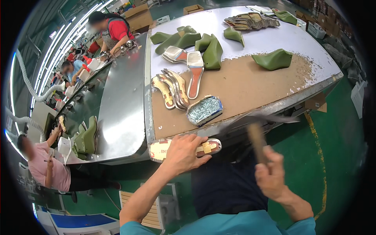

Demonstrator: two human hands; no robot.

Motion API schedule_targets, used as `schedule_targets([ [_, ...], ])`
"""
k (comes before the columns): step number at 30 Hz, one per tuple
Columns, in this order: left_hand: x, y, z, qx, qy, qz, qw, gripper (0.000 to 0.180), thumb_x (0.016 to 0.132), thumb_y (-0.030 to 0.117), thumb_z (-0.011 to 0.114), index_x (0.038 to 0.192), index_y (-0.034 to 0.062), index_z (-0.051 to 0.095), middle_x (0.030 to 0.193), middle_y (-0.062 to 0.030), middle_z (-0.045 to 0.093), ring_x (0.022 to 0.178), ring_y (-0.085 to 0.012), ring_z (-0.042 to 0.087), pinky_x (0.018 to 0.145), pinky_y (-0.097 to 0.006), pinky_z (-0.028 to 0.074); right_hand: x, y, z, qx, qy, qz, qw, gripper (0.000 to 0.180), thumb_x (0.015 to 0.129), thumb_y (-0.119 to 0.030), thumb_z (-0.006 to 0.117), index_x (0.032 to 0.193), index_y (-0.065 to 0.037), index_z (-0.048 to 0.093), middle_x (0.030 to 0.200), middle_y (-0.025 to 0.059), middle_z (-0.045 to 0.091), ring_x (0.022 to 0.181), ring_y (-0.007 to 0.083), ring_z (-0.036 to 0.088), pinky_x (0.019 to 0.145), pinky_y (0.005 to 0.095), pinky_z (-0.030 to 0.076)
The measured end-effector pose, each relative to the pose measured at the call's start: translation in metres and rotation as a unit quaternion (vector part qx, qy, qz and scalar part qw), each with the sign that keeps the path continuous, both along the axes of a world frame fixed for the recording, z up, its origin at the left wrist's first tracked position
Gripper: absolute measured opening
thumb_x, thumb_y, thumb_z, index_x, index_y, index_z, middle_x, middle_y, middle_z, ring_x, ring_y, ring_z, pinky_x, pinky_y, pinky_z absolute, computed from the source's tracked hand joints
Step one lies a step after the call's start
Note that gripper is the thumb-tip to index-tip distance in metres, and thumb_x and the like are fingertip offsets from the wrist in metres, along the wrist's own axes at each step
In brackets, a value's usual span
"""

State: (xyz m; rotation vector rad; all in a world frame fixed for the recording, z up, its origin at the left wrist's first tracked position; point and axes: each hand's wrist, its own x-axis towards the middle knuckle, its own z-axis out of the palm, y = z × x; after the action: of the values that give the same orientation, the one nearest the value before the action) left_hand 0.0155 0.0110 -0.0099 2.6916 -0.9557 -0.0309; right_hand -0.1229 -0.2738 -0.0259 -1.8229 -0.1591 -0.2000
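Note:
My left hand (183, 152) lies over a pale shoe insole (158, 150) at the table's front edge, thumb and fingers gripping it. The insole has a yellow patch near its right end; whatever lies beneath it is hidden. To the right, my right hand (272, 174) is closed around the wooden handle of a hammer (256, 141), raised and blurred by motion. Just beyond my left hand stands a small box of metal tacks (205, 110). Several stacked insoles (172, 89) lie left of it, and a metal-rimmed sole piece (195, 72) rests behind.
Green shoe lasts (212, 53) are scattered across the table (243, 82), one last (273, 60) alone at right. A pile of flat pieces (252, 21) sits at the far edge. Left runs a metal bench (123, 94) with more lasts (86, 137); co-workers are beside it. A slatted stool (145, 211) stands below.

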Motion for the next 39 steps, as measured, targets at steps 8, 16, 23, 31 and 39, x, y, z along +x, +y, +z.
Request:
schedule_targets([
  [8,-0.006,-0.002,0.004,0.011,0.005,0.025,1.0,0.057,0.078,0.046,0.081,0.12,0.0102,0.068,0.098,-0.0083,0.069,0.098,-0.0269,0.068,0.086,-0.041,0.046,0.003,0.009,-0.011,-0.031,-0.004,0.006,0.999,0.051,0.098,-0.004,0.065,0.145,-0.006,0.047,0.099,0.0137,0.072,0.074,0.0212,0.069,0.068,0.0318,0.056],
  [16,-0.008,-0.007,0.0,0.038,-0.037,0.018,0.998,0.065,0.076,0.044,0.083,0.127,0.0095,0.062,0.097,-0.0082,0.07,0.094,-0.0277,0.069,0.081,-0.042,0.048,0.054,-0.012,0.001,-0.149,-0.16,-0.051,0.974,0.047,0.086,-0.004,0.077,0.131,-0.012,0.067,0.083,0.0148,0.067,0.065,0.0286,0.064,0.059,0.0365,0.054],
  [23,0.005,0.009,0.074,-0.035,0.145,0.151,0.977,0.068,0.075,0.035,0.083,0.131,0.0101,0.056,0.11,-0.0181,0.071,0.097,-0.0333,0.071,0.084,-0.043,0.056,0.153,-0.116,-0.065,-0.6,-0.064,-0.181,0.777,0.051,0.089,-0.008,0.065,0.14,-0.011,0.058,0.097,0.0131,0.062,0.091,0.0346,0.059,0.08,0.0467,0.047],
  [31,0.022,0.253,0.056,-0.598,-0.165,0.387,0.682,0.058,0.079,0.017,0.09,0.12,-0.0019,0.055,0.108,-0.0113,0.067,0.1,-0.0194,0.067,0.086,-0.032,0.056,0.178,-0.116,-0.093,-0.548,-0.139,-0.185,0.804,0.048,0.099,-0.003,0.053,0.147,-0.006,0.05,0.119,0.0152,0.058,0.107,0.0351,0.053,0.093,0.0447,0.045],
  [39,0.031,0.334,-0.064,-0.302,-0.074,0.681,0.663,0.072,0.072,0.033,0.087,0.12,-0.0093,0.054,0.116,-0.0255,0.065,0.107,-0.0338,0.065,0.094,-0.041,0.05,0.18,-0.123,-0.097,-0.58,-0.113,-0.192,0.783,0.05,0.1,-0.004,0.051,0.149,-0.01,0.049,0.125,0.0141,0.058,0.111,0.0336,0.054,0.097,0.0444,0.044],
])
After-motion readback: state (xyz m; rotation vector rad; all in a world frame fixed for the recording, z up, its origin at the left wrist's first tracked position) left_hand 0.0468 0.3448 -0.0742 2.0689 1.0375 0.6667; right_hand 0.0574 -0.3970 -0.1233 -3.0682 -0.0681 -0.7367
